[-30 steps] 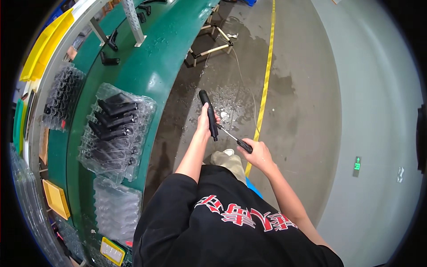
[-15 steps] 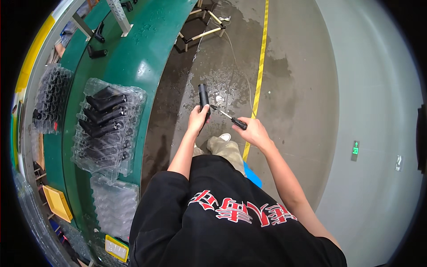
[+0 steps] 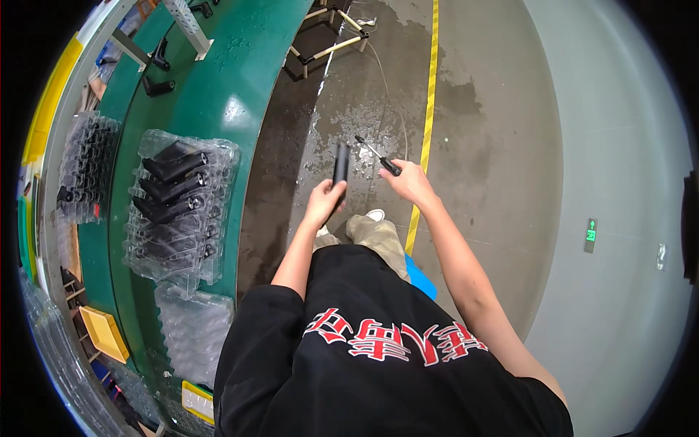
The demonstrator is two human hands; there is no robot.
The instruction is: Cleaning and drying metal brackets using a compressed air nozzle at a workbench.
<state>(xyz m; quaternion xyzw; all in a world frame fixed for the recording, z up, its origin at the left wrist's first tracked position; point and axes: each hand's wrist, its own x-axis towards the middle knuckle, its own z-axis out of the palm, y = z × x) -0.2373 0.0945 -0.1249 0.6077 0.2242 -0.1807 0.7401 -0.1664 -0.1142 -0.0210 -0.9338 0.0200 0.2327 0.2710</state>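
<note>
My left hand [image 3: 323, 204] is closed round the lower part of a black tubular part [image 3: 341, 162], which stands up from the fist; its lower end is mostly hidden by the fingers. My right hand [image 3: 410, 182] grips a screwdriver [image 3: 391, 167] by its dark handle. The metal shaft slants up and to the left. A small dark piece shows at the tip, too small to name. Tip and tubular part are a short way apart. Both hands are in the air above the floor, in front of my body.
On the left runs a green workbench [image 3: 251, 73]. Clear plastic trays [image 3: 227, 156] on it hold several black angled parts [image 3: 175, 167]. Empty-looking clear trays [image 3: 193, 320] lie nearer, beside yellow bins [image 3: 104, 333]. Ahead stands a pipe frame [image 3: 335, 49]; yellow tape [image 3: 429, 95] lines the wet-patched floor.
The screwdriver's tip has moved up and away from the black tubular part. My right hand has risen, and the tubular part has shifted slightly lower and right.
</note>
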